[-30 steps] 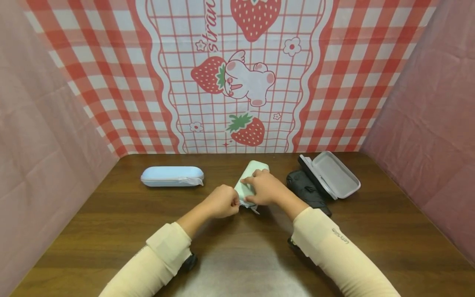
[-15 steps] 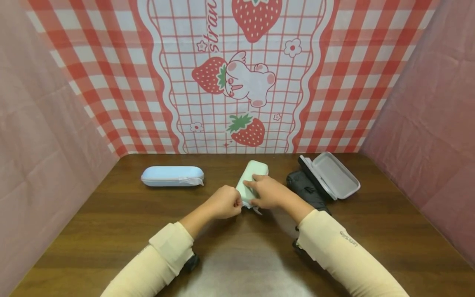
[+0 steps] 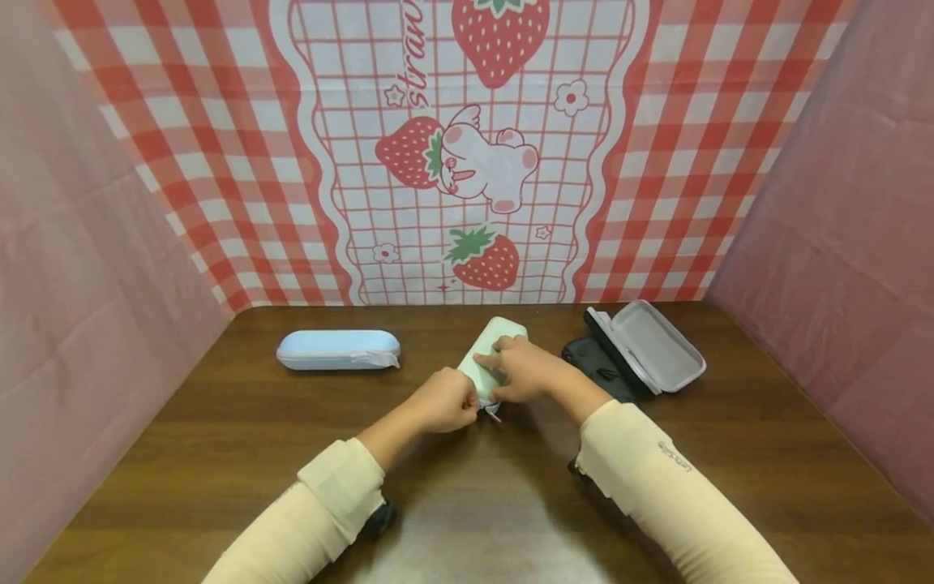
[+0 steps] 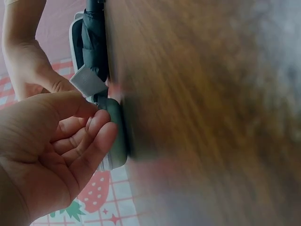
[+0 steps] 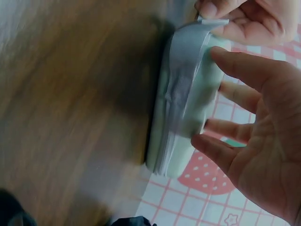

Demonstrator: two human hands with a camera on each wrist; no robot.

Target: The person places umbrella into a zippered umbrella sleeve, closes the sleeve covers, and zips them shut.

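Note:
A pale green zip case [image 3: 485, 375] lies slantwise near the middle of the table. My left hand [image 3: 447, 400] is at its near end, thumb and finger pinching what looks like the zipper pull; the fingers mostly hide it. A grey tab [image 4: 88, 81] sticks out beside those fingers in the left wrist view. Spread over the case, my right hand [image 3: 527, 370] holds it with thumb toward the near end and fingers across its top and side. The right wrist view shows the grey zipper strip [image 5: 176, 94] along the case's side.
A closed light blue case [image 3: 339, 349] lies at the back left. At the back right, an open grey-lined case [image 3: 660, 347] leans on a black folded fabric bundle [image 3: 598, 365], umbrella-like in the left wrist view. A checked cloth [image 3: 467, 268] hangs behind the table.
The green case shifts slightly under my hands. My right hand slides a little toward me, then back up. My left hand keeps its pinch at the near end.

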